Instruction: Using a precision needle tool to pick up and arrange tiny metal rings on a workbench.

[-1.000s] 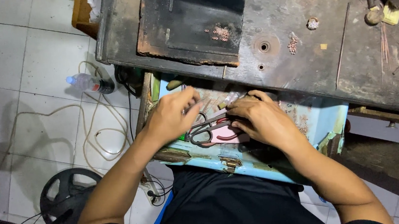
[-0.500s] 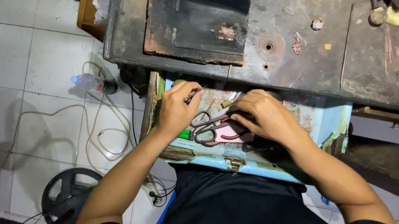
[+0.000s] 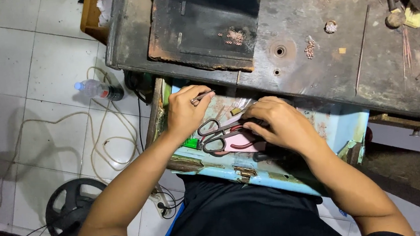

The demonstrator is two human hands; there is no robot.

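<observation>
Two hands working inside blue drawer under dark workbench; your left hand pinching thin metal tool, your right hand curling over scissors.

The right hand covers the scissors' blades. The thin piece in the left hand is too small to identify. At twelve o'clock, the frame crops the worktop.

Left hand fingers pinched, right hand curled
</observation>
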